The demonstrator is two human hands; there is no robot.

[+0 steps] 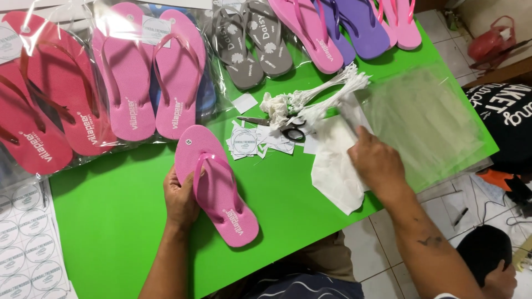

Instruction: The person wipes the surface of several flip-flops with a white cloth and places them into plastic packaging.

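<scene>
Gripping a pink flip-flop (217, 188) at centre frame, left hand (180, 199) has fingers closed around its left edge — sole flat on the green table (111, 221). Right hand (377, 161) at centre right presses on white paper sheets (335, 171), fingers spread and flat, clasping nothing, just beside a blurred stack of clear plastic bags (426, 119). Scissors (277, 126) lie on small round labels (246, 141) between the hands — white string ties (327, 91) just above. Bagged pink flip-flop pairs (149, 77) sit upper left.
</scene>
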